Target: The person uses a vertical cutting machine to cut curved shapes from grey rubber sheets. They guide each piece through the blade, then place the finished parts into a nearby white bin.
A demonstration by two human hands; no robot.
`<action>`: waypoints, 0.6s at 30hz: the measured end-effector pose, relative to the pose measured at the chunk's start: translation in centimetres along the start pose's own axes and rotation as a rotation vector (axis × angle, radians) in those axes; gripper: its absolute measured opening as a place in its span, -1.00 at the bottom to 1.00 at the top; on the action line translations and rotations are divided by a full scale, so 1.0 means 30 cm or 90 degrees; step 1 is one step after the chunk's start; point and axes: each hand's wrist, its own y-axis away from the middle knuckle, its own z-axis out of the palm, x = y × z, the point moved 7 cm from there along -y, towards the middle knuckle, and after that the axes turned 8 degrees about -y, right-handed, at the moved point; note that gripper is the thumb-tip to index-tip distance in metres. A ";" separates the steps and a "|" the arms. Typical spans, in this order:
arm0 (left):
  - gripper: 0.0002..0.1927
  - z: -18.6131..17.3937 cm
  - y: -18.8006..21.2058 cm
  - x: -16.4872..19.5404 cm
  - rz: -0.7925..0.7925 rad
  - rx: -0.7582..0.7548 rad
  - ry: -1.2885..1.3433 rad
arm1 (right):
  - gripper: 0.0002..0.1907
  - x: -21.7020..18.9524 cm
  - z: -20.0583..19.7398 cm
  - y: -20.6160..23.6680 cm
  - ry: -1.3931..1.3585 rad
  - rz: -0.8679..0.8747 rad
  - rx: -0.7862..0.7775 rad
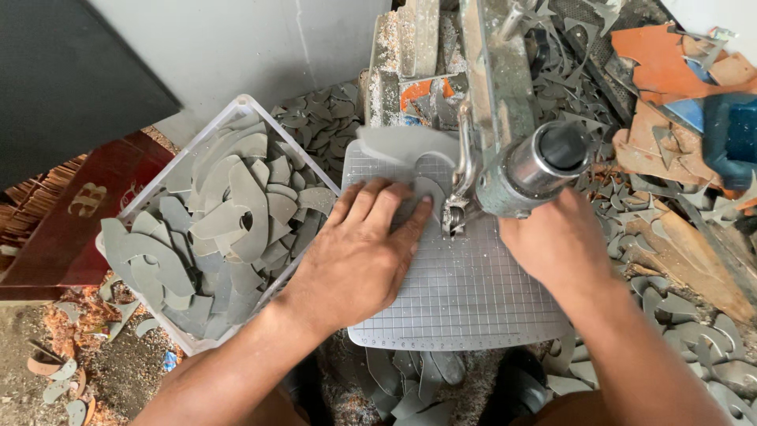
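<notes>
My left hand (359, 248) lies flat, fingers spread, on a grey curved leather piece (410, 154) that rests on the gridded metal machine table (465, 292). The fingertips press the piece just left of the machine's needle or blade point (453, 217). My right hand (556, 241) sits on the table to the right of that point, partly hidden under the machine's round metal head (544, 162); its fingers cannot be seen.
A clear plastic bin (236, 110) full of grey curved cut pieces stands at left. Grey offcuts cover the floor and the area behind. Orange-brown leather scraps (670, 71) lie at upper right. A dark red wooden box (87, 213) sits at far left.
</notes>
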 end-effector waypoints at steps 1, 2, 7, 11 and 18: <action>-0.50 0.003 0.003 -0.008 -0.007 -0.004 0.005 | -0.72 0.028 -0.011 -0.008 -0.008 0.041 0.004; -0.53 0.000 0.006 -0.011 -0.015 -0.008 0.010 | -0.75 0.045 -0.020 -0.014 -0.020 0.055 0.003; -0.59 -0.047 -0.043 -0.028 -0.041 -0.063 -0.070 | -0.69 0.099 -0.053 -0.028 -0.086 0.076 0.016; -0.29 -0.043 -0.150 -0.198 -0.176 -0.092 -0.178 | -0.50 0.213 -0.073 0.001 -0.304 0.127 0.029; -0.30 0.072 -0.015 -0.319 -0.242 -0.117 -0.101 | -0.39 0.885 -0.157 0.307 -0.084 0.402 -0.137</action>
